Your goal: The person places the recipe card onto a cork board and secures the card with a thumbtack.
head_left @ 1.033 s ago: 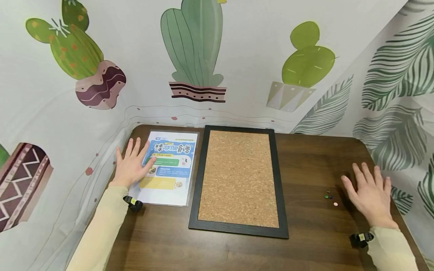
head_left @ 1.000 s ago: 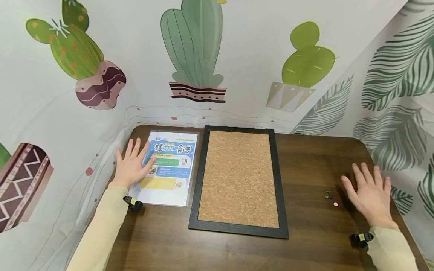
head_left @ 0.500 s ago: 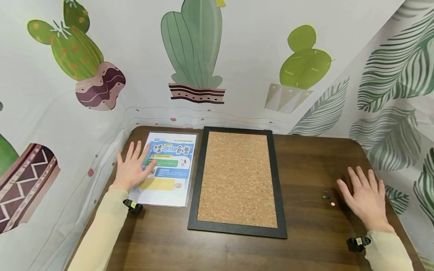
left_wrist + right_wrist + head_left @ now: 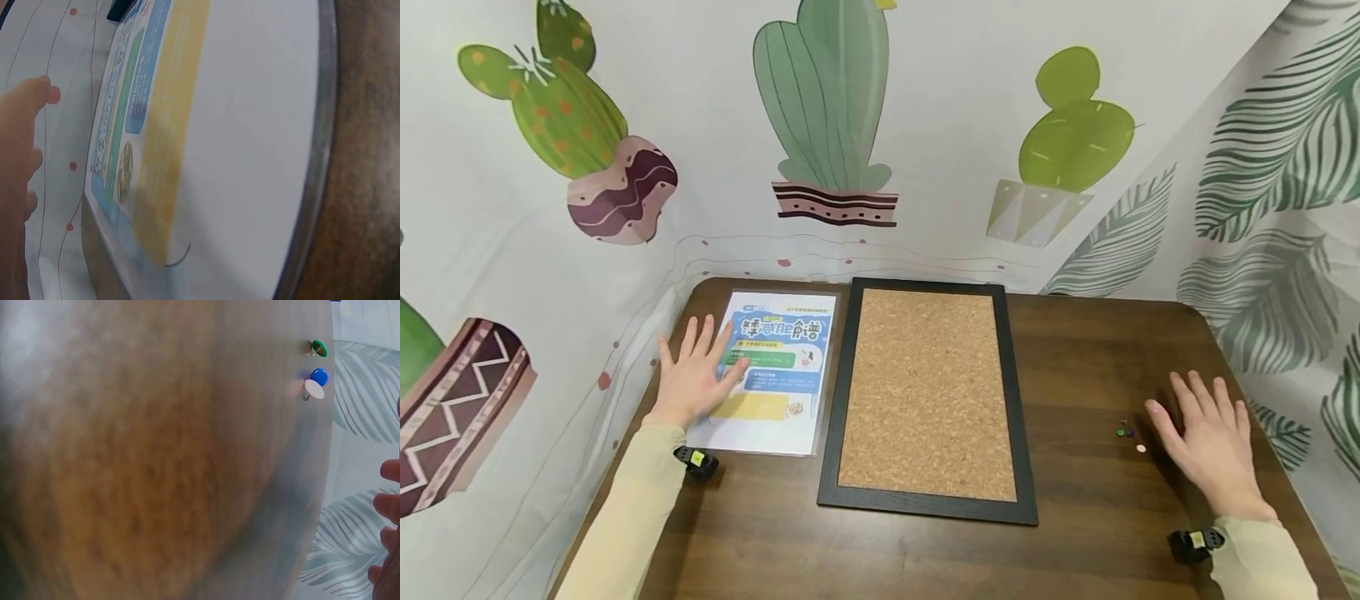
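My left hand (image 4: 694,379), fingers straight and spread, is over the left edge of a printed sheet (image 4: 752,436) in a clear sleeve. Whether it touches the sheet I cannot tell; in the left wrist view the sheet's yellow band (image 4: 178,81) shows beside the fingers. Right of the sheet lies a cork board (image 4: 928,392) in a black frame. Over the table's right side, my right hand (image 4: 1213,450) has its fingers extended and holds nothing. Just left of it lie several thumbtacks, among them a green one (image 4: 320,348), a blue one (image 4: 319,376) and a pale pink one (image 4: 314,389).
All of this lies on a dark brown wooden table (image 4: 895,558) with rounded far corners. A white cloth (image 4: 947,150) printed with cacti and leaves hangs behind and beside it. A small black camera is strapped to each wrist.
Both hands have shifted slightly toward the near side, the right one also a little to the left. The view wobbles a little; the sheet, board and thumbtacks stay in place.
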{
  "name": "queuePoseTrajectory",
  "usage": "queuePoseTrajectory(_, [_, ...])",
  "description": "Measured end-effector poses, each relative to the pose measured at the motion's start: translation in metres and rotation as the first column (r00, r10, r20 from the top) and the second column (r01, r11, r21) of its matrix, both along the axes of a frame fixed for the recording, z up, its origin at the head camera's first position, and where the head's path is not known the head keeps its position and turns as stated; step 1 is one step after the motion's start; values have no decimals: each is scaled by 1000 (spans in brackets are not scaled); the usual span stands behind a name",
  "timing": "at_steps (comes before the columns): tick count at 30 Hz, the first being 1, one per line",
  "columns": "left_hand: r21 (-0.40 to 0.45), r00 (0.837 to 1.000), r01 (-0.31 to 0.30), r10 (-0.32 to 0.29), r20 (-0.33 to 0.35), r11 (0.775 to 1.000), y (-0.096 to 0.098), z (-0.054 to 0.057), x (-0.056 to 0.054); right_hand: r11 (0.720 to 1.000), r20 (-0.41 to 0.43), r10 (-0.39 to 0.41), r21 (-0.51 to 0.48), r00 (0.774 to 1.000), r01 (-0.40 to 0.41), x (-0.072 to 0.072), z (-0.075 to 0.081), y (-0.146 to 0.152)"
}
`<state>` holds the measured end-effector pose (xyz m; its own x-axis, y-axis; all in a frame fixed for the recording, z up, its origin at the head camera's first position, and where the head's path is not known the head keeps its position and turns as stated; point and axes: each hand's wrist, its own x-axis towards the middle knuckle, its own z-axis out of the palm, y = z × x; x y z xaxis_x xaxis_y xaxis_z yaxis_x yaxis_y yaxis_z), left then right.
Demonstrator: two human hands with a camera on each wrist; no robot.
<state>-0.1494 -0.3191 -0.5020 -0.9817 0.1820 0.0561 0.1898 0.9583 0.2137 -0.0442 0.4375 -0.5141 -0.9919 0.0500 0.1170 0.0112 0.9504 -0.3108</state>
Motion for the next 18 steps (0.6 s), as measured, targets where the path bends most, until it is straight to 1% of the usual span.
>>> queuePoseTrajectory(3, [-1,1000,-4,4,12,1000,0,1,1,1000,2,6,-8,1000,-6,2,2,0])
queuePoseTrajectory(7, [-5,1000,-13,13,13,1000,-1,-1,3,1000,-11,10,-14,1000,-10,1,3,1])
queuePoseTrajectory(13, [-11,1000,-16,16,-10,1000,0,0,2,1000,-32,16,-26,999,-17,-2,0,-1])
queuePoseTrajectory(18, [-12,1000,-22,22,5,1000,0,-1,3,999,-25,24,-27,999,-25,-4,-2,-3])
